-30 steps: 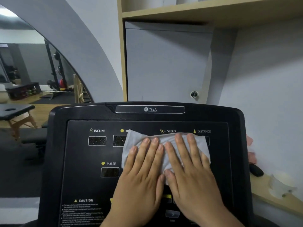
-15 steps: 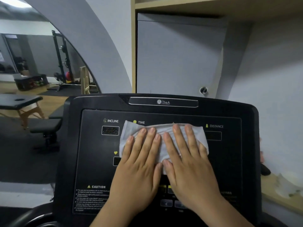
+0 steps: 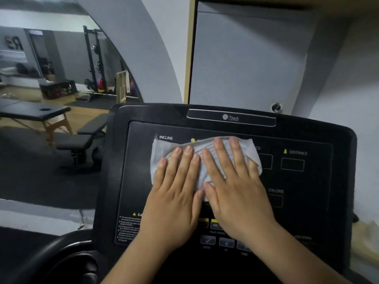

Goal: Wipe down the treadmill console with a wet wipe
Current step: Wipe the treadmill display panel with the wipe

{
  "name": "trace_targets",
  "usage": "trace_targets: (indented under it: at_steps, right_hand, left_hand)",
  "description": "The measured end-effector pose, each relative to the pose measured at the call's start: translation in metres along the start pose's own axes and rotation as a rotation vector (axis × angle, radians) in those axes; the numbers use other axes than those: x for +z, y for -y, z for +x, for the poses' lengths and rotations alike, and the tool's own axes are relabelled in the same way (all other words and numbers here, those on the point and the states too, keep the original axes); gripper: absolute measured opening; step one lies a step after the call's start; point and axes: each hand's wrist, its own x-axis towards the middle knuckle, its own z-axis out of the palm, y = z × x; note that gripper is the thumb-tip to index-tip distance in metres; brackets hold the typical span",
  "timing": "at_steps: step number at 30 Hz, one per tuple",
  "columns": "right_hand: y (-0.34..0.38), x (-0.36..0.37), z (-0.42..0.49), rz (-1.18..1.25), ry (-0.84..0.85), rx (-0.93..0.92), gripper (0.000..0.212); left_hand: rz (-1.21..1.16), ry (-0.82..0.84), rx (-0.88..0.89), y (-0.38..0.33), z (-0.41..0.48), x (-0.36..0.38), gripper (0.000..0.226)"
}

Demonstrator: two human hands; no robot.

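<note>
Black console [image 3: 131, 181] under flattened wipe [image 3: 164, 154], gym mirror [image 3: 51, 68] beyond

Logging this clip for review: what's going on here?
A person presses a white wet wipe flat against the treadmill console with both hands, the left hand and right hand side by side. The wipe covers the upper middle of the panel, beside the INCLINE label. The DISTANCE window lies uncovered to the right.
</note>
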Motion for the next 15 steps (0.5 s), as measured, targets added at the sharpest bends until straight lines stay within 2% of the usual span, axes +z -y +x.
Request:
trace_targets:
  at_steps: [3,10,15]
  right_hand:
    - [0.004,0.004,-0.002,-0.004,0.008,-0.038,0.064]
    - [0.006,-0.019,0.061,-0.047,-0.009,-0.019,0.063]
    - [0.023,-0.005,0.031,-0.02,0.004,-0.06,0.063]
  left_hand:
    - [0.011,0.006,0.026,0.01,-0.01,0.001,0.063]
    - [0.02,-0.02,-0.028,0.043,0.041,-0.017,0.064]
    - [0.011,-0.014,-0.072,0.032,0.0,-0.009,0.064]
